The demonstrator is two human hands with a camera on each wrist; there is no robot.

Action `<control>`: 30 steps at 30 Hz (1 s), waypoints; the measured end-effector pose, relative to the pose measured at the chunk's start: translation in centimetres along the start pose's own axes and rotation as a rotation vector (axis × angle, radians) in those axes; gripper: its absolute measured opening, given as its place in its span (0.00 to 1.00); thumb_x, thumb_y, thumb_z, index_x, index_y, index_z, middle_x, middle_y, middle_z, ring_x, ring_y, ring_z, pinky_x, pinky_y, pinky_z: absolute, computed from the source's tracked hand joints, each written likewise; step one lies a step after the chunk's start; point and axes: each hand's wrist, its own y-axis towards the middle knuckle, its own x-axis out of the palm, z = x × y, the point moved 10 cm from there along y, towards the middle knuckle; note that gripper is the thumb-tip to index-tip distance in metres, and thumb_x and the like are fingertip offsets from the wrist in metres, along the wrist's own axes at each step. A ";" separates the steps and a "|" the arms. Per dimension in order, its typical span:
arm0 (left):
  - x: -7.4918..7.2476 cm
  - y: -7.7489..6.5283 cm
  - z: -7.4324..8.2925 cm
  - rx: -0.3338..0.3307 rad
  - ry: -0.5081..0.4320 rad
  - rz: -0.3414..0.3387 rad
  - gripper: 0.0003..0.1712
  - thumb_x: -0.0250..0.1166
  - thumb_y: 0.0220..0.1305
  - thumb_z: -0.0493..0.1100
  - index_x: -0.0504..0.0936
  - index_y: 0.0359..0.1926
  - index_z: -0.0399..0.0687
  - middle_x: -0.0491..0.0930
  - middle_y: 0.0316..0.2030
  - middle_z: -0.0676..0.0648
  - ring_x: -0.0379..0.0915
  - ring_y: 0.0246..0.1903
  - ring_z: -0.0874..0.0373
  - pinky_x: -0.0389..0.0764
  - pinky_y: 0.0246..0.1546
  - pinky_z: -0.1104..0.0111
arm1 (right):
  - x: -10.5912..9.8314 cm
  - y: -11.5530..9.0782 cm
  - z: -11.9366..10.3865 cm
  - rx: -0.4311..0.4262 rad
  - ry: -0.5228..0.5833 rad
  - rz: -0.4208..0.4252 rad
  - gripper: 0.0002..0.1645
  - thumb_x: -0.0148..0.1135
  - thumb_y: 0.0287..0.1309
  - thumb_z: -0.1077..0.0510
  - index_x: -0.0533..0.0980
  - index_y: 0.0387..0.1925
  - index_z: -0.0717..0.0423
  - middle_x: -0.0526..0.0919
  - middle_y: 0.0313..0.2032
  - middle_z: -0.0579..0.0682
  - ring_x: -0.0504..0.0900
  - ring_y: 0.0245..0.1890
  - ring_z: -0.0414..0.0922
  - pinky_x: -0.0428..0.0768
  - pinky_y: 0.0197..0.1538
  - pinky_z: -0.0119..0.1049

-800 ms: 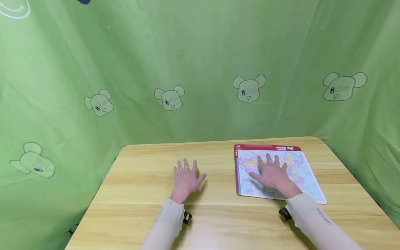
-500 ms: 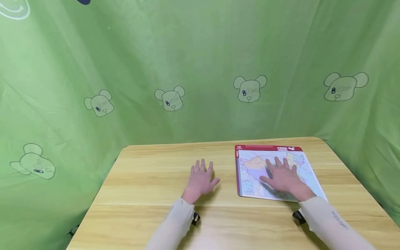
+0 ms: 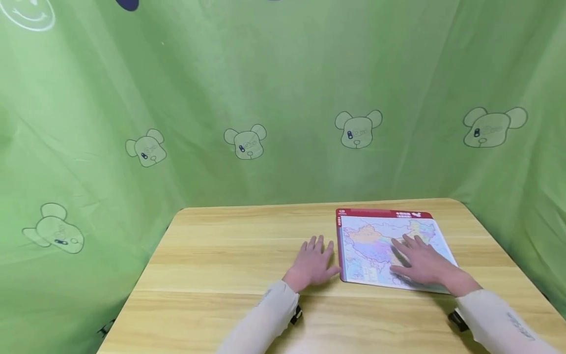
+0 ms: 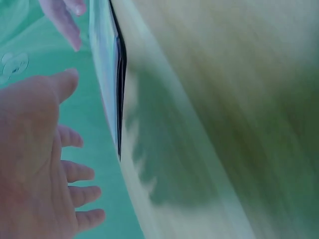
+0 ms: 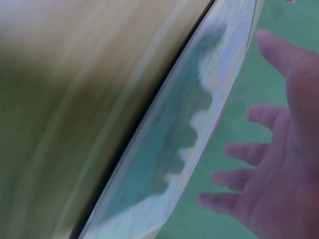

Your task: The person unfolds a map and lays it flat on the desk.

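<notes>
A flat map board with a red top border lies on the right part of the wooden table. Over its right half hovers my right hand, fingers spread; the right wrist view shows a gap between that hand and its shadow on the map. Just left of the board my left hand is held above the table, fingers spread and thumb close to the board's left edge. In the left wrist view the left hand casts a shadow on the wood. Neither hand holds anything.
The light wooden table has rounded far corners. Green curtain printed with bear heads hangs behind it and along both sides. Dark wrist devices sit under the pale sleeves.
Both hands have moved to the right, the left from mid-table to beside the map board, the right across the map. The head view has shifted slightly; the board stays put.
</notes>
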 end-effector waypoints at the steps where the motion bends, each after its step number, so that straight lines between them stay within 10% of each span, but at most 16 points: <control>1: 0.1 0.1 0.4 0.011 -0.002 -0.004 0.43 0.38 0.66 0.71 0.50 0.74 0.55 0.50 0.72 0.43 0.45 0.70 0.46 0.54 0.67 0.55 | 0.0 -0.2 0.1 -0.019 0.000 0.001 0.51 0.59 0.54 0.32 0.63 0.65 0.68 0.58 0.63 0.77 0.53 0.61 0.77 0.54 0.59 0.71; 30: 2.6 2.6 5.9 0.176 0.096 -0.135 0.41 0.35 0.63 0.73 0.49 0.74 0.67 0.45 0.73 0.51 0.40 0.71 0.54 0.52 0.68 0.65 | 0.9 -4.9 4.3 -0.200 -0.015 0.036 0.55 0.68 0.44 0.34 0.59 0.71 0.46 0.62 0.59 0.78 0.58 0.54 0.82 0.63 0.49 0.74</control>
